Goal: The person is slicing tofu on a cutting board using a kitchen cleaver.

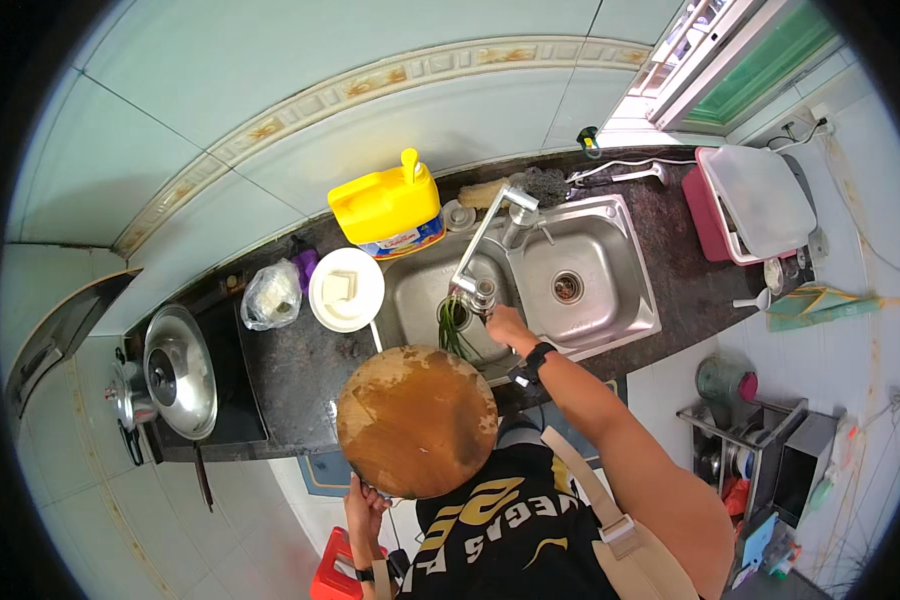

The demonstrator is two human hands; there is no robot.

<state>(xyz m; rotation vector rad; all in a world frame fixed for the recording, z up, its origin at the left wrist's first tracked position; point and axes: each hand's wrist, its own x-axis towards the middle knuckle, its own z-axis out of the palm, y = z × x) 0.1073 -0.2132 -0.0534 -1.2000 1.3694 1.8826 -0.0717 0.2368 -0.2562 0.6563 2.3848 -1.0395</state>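
My left hand grips the lower left edge of a round wooden cutting board, which has wet-looking patches and is held at the counter's front edge. My right hand is at the head of the metal kitchen faucet, over the left bowl of the double stainless steel sink; its fingers are partly hidden, so I cannot tell how they hold it. Long green vegetable stalks lie in that bowl beside the drain. A white bowl with a pale block in it stands left of the sink.
Behind the sink's left side stands a yellow detergent jug. A plastic bag lies left of the bowl, and a lidded wok sits on the cooktop. At right are a pink container and a metal rack; a red plastic stool is below.
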